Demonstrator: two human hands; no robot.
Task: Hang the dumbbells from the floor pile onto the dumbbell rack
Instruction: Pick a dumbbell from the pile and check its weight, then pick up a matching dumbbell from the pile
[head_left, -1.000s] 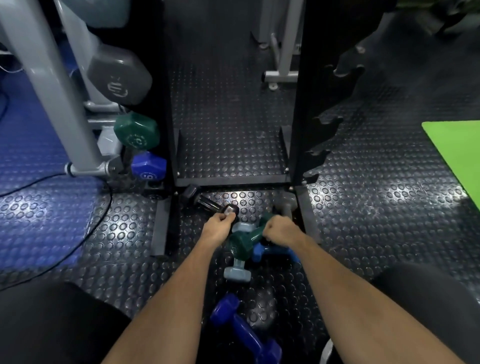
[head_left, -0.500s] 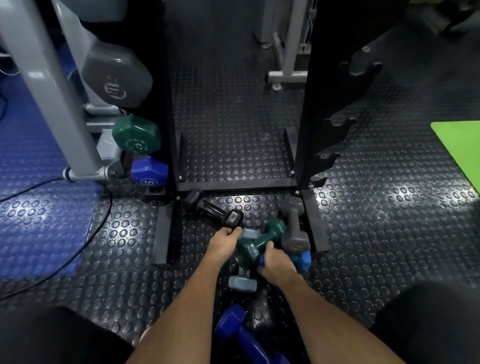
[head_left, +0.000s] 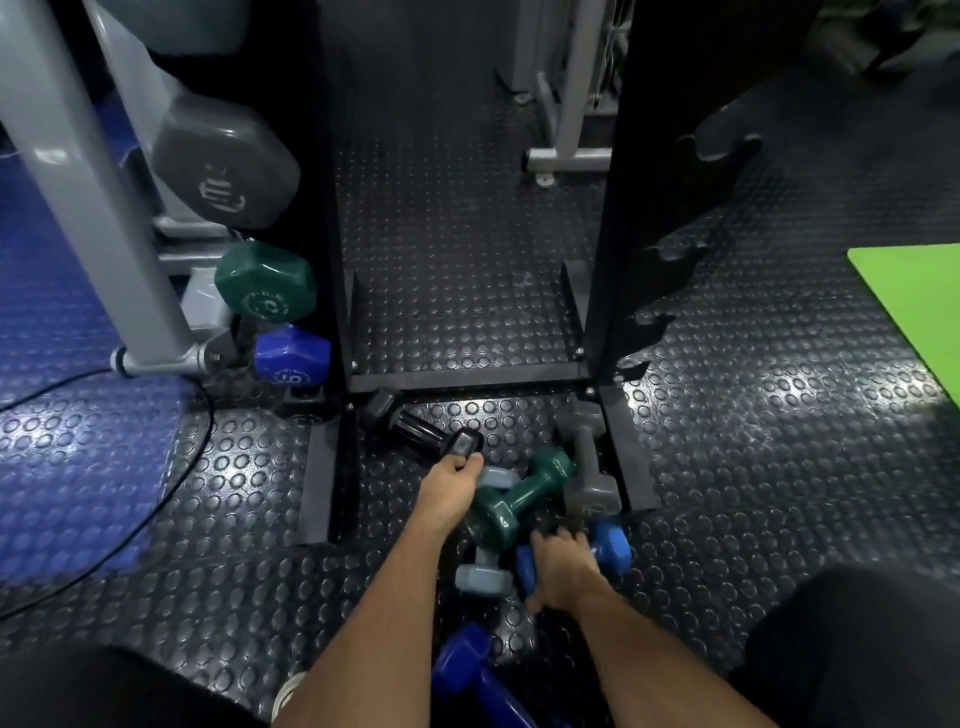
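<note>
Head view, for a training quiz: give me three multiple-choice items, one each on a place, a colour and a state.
1. Where does the black dumbbell lie?
A. on the floor at the rack's foot
B. on the green mat
C. hung on a rack hook

2. What colour is the dumbbell lying across the top of the pile?
A. red
B. dark green
C. yellow

3. What is the right hand doing?
A. hanging idle in the air
B. gripping the light blue dumbbell
C. holding a cable

Key: 1 A, it rests on the studded floor by the base bar; 2 B, the green dumbbell crosses the others; 3 B, fingers curl round its handle.
</note>
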